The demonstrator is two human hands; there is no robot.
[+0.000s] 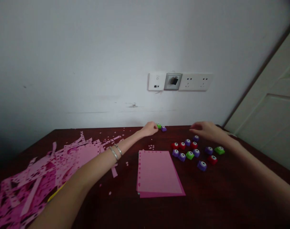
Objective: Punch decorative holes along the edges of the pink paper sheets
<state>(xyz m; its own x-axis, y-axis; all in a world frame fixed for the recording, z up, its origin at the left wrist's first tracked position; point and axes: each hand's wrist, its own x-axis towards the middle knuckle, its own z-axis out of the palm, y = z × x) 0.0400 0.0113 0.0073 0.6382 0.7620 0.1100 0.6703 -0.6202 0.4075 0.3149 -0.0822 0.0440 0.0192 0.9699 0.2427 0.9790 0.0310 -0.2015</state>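
Observation:
At the back edge of the table, my left hand (150, 128) is closed, its fingertips against a small green paper punch (159, 126); how firmly they grip it is partly hidden. Beside that one sits a purple paper punch (163, 128). My right hand (203, 129) hovers over the right rear of the table, thumb a little apart from the bent fingers, with nothing visible in it. Below it lie several purple, red and green punches, among them a purple one (195, 138) nearest the hand. Left of this group is a stack of pink paper sheets (158, 171), the top one punched along two edges.
Punched pink strips and sheets (80, 156) heap up on the left, with something yellow (56, 192) partly under my left forearm. Tiny paper cut-outs (151, 147) are scattered about. A wall with sockets (194, 82) bounds the table behind; a white door (278, 105) stands right.

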